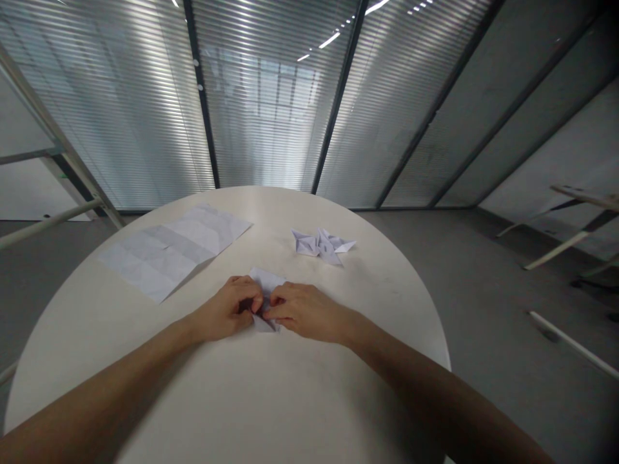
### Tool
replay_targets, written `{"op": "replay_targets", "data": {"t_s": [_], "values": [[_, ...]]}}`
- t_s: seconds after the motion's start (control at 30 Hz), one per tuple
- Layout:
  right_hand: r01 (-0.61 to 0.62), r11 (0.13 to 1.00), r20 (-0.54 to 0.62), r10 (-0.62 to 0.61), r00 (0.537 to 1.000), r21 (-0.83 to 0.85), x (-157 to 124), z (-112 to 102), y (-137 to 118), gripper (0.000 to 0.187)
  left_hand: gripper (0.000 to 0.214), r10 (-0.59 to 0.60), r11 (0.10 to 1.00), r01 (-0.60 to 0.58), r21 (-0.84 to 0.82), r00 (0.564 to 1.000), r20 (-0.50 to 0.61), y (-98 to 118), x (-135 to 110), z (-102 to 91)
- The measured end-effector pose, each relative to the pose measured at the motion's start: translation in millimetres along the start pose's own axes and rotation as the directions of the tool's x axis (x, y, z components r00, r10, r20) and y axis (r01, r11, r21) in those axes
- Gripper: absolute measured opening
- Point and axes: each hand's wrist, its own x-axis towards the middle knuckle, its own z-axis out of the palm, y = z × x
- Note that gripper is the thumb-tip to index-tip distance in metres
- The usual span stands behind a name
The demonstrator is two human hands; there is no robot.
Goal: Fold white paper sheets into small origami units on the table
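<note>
Two bare hands meet over a small folded paper [267, 281] that lies on the round white table [271, 399], a little nearer to the person than the table's middle. The left hand [227, 316] rests knuckles-up on the near left part of the paper, its fingers curled in and pressing down on a fold. The right hand [302, 312] comes in from the other side, its fingertips [271, 314] pinched narrowly on the paper's near edge, so that the two hands almost touch each other. Only the far corner of the paper and a sliver at its near edge show between and beyond the fingers (the rest is hidden beneath them, so its exact shape cannot be told). Both forearms stretch across the tabletop from the bottom corners of the view. Farther back and to the left, well apart from the hands, a large creased sheet [174, 248] lies flat with parallel fold lines running across it. To the right of it, beyond the right hand, sits a small cluster of folded paper pieces [323, 245] with pointed flaps. Behind the table stands a glass wall [271, 116] with horizontal blinds and dark frames.
</note>
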Motion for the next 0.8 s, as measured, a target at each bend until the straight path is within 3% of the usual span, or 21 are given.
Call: {"op": "replay_targets", "data": {"t_s": [0.17, 0.33, 0.43, 0.57, 0.67, 0.8], "values": [[0.037, 0.996, 0.016, -0.036, 0.999, -0.076, -2, -2, 0, 0.025, 0.013, -0.031, 0.999, 0.031, -0.040, 0.999, -0.003, 0, 1, -1.2], [0.037, 0.972, -0.013, -0.035, 0.999, 0.231, -5, -6, 16, 0.011, 0.014, -0.041, 0.992, 0.046, 0.119, 0.998, -0.042, -2, -1, 4.9], [-0.054, 0.935, -0.050, 0.076, 0.996, 0.350, -6, -7, 25, 0.008, 0.021, 0.009, 0.959, 0.011, 0.282, 0.998, -0.066, -3, -2, 10.4], [-0.181, 0.956, -0.159, 0.221, 0.962, 0.231, -8, -2, 31, 0.023, 0.019, 0.162, 0.891, -0.119, 0.439, 0.985, -0.061, -6, -4, 12.6], [-0.128, 0.987, -0.188, 0.144, 0.971, 0.092, -9, 3, 31, 0.037, 0.026, 0.267, 0.828, -0.264, 0.494, 0.961, 0.066, -5, -4, 10.2], [-0.133, 0.991, -0.156, 0.129, 0.979, -0.018, -12, 8, 32, 0.041, 0.029, 0.260, 0.800, -0.319, 0.509, 0.948, 0.185, 2, -5, 3.9]]}}
